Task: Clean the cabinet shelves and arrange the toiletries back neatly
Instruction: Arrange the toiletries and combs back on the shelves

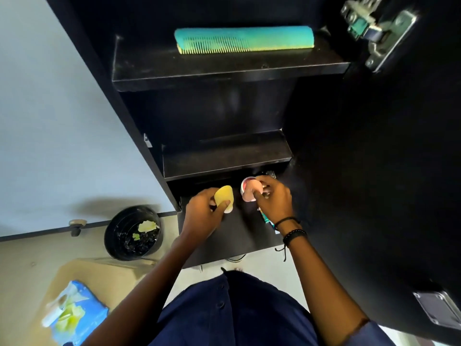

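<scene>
A black cabinet stands open with three shelves. On the top shelf (224,68) lies a teal and yellow comb (244,39). The middle shelf (224,158) holds nothing that I can see. Over the bottom shelf (234,236) my left hand (202,216) grips a small yellow container (224,197). My right hand (273,198) grips a pink and white container (248,189) just to the right of it. Under my right hand, at the shelf's right side, a teal item (266,218) is partly hidden.
The open cabinet door (386,171) with metal hinges fills the right side. A black bin (133,233) with scraps stands on the floor at the left, by the wall. A blue packet (74,313) with a white tube lies on a brown surface at lower left.
</scene>
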Tool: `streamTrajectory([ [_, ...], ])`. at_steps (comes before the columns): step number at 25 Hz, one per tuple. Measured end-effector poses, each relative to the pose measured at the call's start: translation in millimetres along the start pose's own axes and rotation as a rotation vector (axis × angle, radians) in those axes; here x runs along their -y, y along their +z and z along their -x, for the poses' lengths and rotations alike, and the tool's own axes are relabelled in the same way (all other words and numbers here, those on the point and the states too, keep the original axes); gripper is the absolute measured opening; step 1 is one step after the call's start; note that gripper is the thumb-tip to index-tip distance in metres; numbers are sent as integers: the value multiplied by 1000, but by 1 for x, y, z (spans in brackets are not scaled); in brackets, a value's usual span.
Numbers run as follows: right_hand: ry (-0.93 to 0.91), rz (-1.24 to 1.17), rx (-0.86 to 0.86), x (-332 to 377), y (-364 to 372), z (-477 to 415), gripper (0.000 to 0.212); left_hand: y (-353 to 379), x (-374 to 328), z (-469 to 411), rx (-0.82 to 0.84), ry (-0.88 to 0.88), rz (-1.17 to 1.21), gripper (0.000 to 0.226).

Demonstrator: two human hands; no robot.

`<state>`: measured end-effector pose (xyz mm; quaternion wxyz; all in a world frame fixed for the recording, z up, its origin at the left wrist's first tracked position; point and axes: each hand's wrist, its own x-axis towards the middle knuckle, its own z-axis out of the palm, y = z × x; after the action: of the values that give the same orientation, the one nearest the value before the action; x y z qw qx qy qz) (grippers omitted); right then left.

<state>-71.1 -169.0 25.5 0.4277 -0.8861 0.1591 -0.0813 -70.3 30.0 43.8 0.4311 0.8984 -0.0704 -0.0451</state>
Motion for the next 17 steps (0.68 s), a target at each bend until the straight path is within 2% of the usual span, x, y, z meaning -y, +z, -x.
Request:
streamTrajectory([
  [13, -382, -392, -76, 175, -59, 40, 33, -115, -80, 26, -343, 117, 181, 38],
  [17, -453, -382, -123, 211, -73, 31, 34, -148, -99, 17, -435, 179, 156, 36],
])
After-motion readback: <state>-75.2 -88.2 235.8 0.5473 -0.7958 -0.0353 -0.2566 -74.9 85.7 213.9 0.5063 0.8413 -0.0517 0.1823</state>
